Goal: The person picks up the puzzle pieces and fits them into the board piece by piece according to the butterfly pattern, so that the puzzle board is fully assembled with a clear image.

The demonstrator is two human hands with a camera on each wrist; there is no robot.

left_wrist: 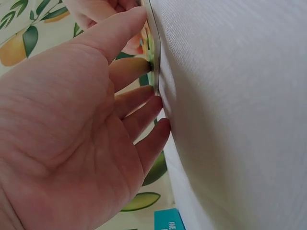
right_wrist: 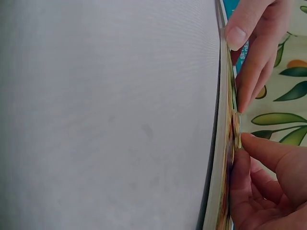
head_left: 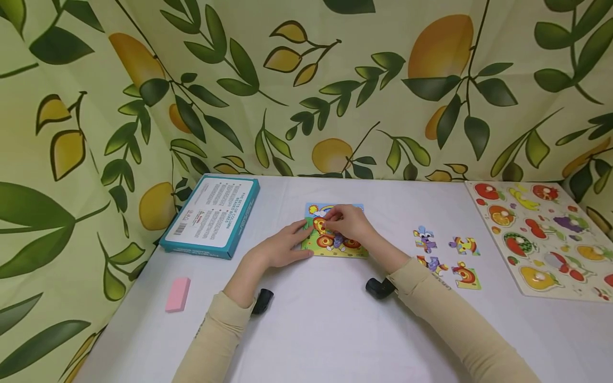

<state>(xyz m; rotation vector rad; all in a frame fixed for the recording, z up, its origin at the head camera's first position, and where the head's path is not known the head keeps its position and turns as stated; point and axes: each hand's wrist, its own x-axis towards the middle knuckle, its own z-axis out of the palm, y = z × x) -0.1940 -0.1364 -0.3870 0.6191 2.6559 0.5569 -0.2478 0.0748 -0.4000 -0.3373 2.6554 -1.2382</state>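
Note:
A small colourful puzzle board point(head_left: 335, 254) with a sun, a rainbow and a cartoon animal lies mid-table. My left hand point(head_left: 282, 246) rests at its left side, fingers extended, with thumb and fingertips touching the board's edge, as the left wrist view point(left_wrist: 96, 120) also shows. Over the upper middle of the board, my right hand point(head_left: 351, 222) pinches a puzzle piece point(head_left: 318, 225) with thumb and index finger. In the right wrist view the piece point(right_wrist: 236, 127) stands slightly proud of the board; whether it is fully seated I cannot tell. The right fingers partly cover the picture.
Several loose puzzle pieces point(head_left: 464, 245) lie right of the board. Farther right is a fruit knob-puzzle board point(head_left: 519, 266). A teal and white box point(head_left: 206, 213) stands at the back left, with a pink block point(head_left: 177, 294) in front. A leaf-patterned curtain point(head_left: 306, 117) borders the table.

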